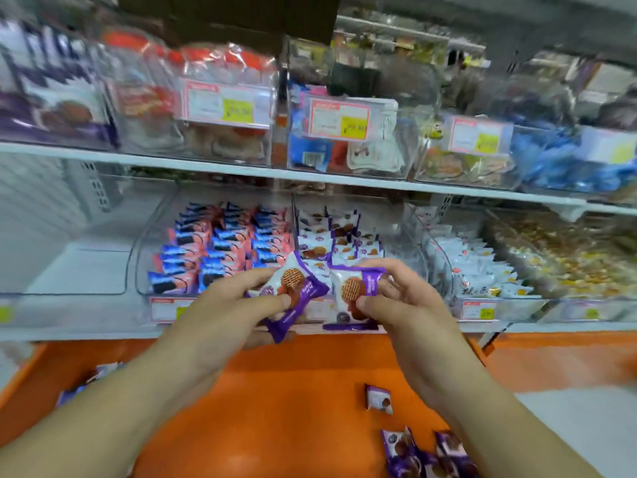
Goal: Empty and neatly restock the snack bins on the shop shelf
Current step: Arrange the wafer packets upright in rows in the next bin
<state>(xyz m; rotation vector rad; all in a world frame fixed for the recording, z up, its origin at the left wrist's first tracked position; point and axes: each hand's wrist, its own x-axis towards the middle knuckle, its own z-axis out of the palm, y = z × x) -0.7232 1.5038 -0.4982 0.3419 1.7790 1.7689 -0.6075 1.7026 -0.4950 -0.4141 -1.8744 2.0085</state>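
Plainly, one light, crinkly waffle packet (293, 288) is pinched in the left hand (220, 305) and another (355, 291) in the right hand (406, 298), just before the middle bin (344, 236) — the biscuit inside is judged brittle, so sealed edges are better gripped.

Two hands side by side before the lower shelf (103, 334): left hand (220, 305) holds one purple-white waffle packet (293, 288), right hand (403, 298) another (355, 291). Behind them, clear plastic bin (393, 250) of same packets; more loose packets (379, 398) on orange ledge (293, 391) below.
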